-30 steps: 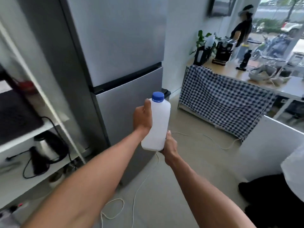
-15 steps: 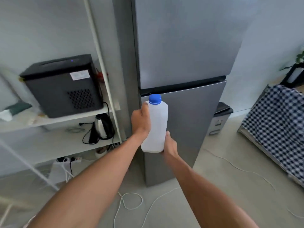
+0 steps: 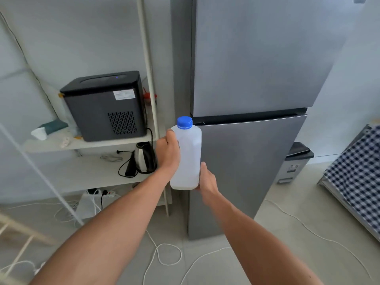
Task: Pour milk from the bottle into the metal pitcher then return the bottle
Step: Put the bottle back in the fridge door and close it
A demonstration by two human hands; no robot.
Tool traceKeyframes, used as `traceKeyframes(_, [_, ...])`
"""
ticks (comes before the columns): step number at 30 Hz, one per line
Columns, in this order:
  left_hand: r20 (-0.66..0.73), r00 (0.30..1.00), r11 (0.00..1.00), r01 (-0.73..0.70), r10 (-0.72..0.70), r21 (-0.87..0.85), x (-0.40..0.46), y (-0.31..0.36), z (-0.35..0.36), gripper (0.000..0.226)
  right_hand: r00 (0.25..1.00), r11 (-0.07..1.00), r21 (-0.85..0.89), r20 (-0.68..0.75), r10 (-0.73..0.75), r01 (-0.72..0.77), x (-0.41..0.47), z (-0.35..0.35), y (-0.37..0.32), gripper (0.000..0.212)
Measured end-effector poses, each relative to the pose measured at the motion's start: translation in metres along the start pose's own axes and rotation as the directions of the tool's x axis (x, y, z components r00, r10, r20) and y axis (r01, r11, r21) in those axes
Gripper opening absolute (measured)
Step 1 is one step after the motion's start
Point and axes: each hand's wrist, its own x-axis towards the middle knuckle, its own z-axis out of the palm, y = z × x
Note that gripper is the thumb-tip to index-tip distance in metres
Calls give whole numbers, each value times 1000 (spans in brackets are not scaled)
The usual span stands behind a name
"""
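A white plastic milk bottle [image 3: 188,157] with a blue screw cap [image 3: 184,122] is upright in front of me, cap on. My left hand [image 3: 168,153] grips its upper left side. My right hand [image 3: 206,181] holds its lower right corner and bottom. The bottle is in front of a grey two-door fridge [image 3: 257,79], level with the gap between the doors; both doors are closed. No metal pitcher is in view.
A white shelf unit [image 3: 92,140] stands left of the fridge with a black appliance [image 3: 104,105] and a kettle [image 3: 143,159]. White cords [image 3: 164,256] trail over the floor. A small bin [image 3: 296,161] and a checked tablecloth [image 3: 357,171] are at the right.
The view has swung left from the counter to face the fridge squarely. The bottle stays upright in both hands, and the shelf unit has come fully into view.
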Motion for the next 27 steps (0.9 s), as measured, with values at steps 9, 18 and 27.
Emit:
traceKeyframes(9, [9, 1000, 1000, 1, -2, 14, 18, -2, 0, 37, 870, 811, -444, -125, -476, 381, 39, -14, -116, 42])
traceKeyframes(18, [35, 999, 999, -23, 22, 30, 28, -9, 1, 44, 919, 757, -591, -67, -388, 277, 92, -2, -157, 52])
traceKeyframes(27, [33, 999, 999, -7, 6, 39, 36, -18, 0, 46, 910, 750, -599, -81, -406, 281, 91, 3, -157, 54])
